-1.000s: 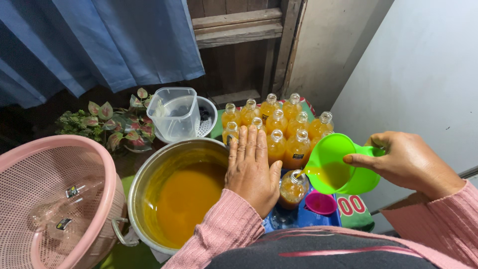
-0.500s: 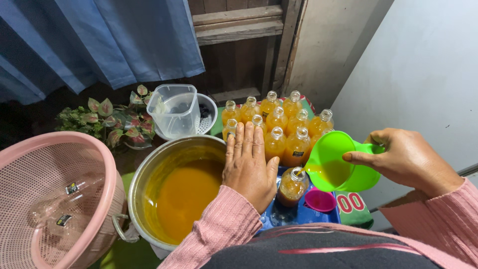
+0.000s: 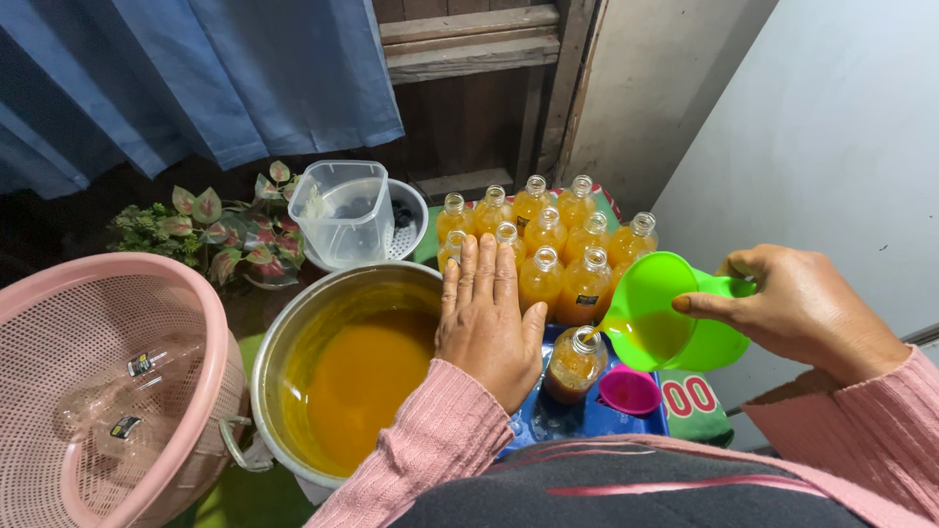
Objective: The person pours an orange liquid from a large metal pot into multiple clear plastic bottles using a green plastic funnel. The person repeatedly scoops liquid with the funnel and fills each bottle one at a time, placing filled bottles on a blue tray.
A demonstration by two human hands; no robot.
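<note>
The right hand (image 3: 802, 308) grips the handle of a green plastic scoop (image 3: 665, 318), fingers curled fully round it and thumb pressed along the top. The scoop is tilted toward its spout, and a thin stream of orange liquid runs into the mouth of a small glass bottle (image 3: 575, 364). This bottle is the landmark for all positions below.

The bottle stands upright on a blue tray (image 3: 577, 416) and appears well over half full. Just to its right on the tray lies a pink funnel (image 3: 631, 389), unused. Directly behind the bottle stands a group of filled bottles (image 3: 548, 235), uncapped and closely packed.

The left hand (image 3: 489, 318) lies flat, fingers extended and together, holding nothing. It rests to the left of the bottle, across the rim of a steel pot (image 3: 293, 342) and against the nearest filled bottles. The pot holds more orange liquid.

Further left of the bottle, beyond the pot, stands a pink basket (image 3: 205, 323) containing empty clear bottles. Behind the pot stand a clear plastic jug (image 3: 342, 210) and a leafy plant (image 3: 210, 230).

Handling assessment:
- The bottle is judged rigid, breakable and narrow-based; it tips easily. Take hold round the body, below the neck.
- Spilled liquid would likely make the glass slippery.
- The scoop is light and stiff; its load shifts when tilted. Hold it by the handle only.
</note>
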